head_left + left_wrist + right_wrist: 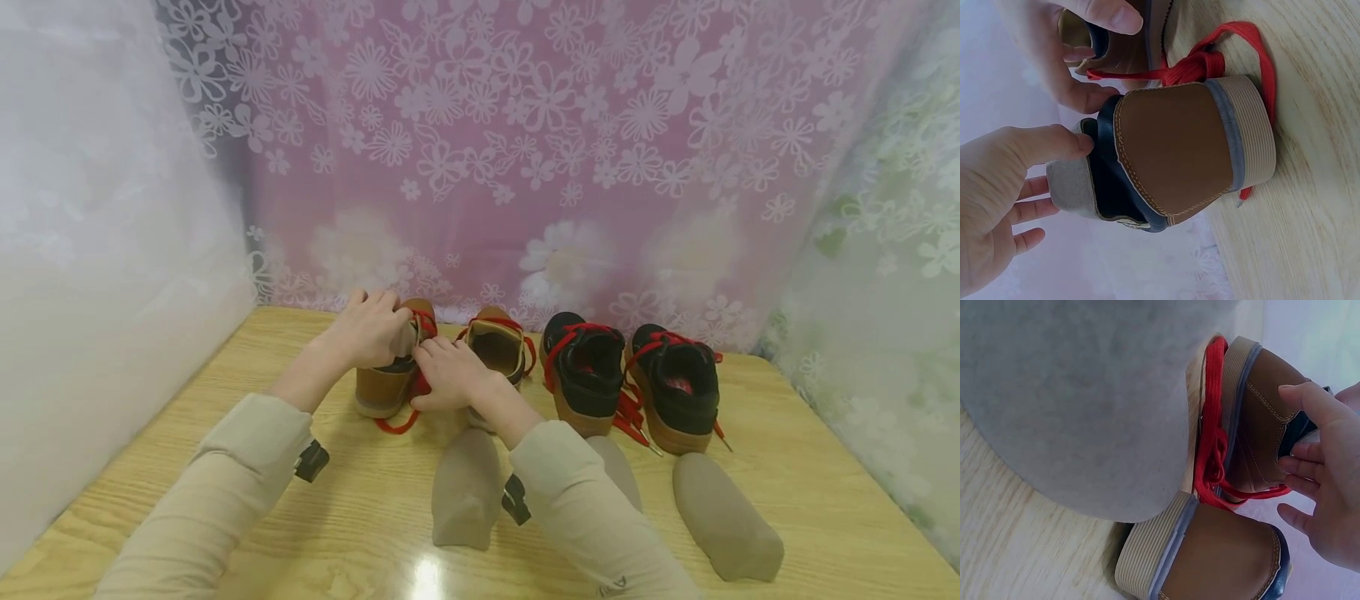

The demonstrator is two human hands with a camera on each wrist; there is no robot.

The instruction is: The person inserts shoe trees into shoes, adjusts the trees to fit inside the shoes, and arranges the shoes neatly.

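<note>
Beige sleeves come closest to the camera, above the tabletop, where the leftmost brown shoe stands towards the far left corner. From its opening rises a grey flap, pinched by the left hand between thumb and fingers, above the heel. Loosely bent, the right hand's fingers touch the collar's other side. Red laces lie beside the sole. Farther right along the far edge stand another brown shoe and two black shoes; three grey-beige pieces lie nearer.
</note>
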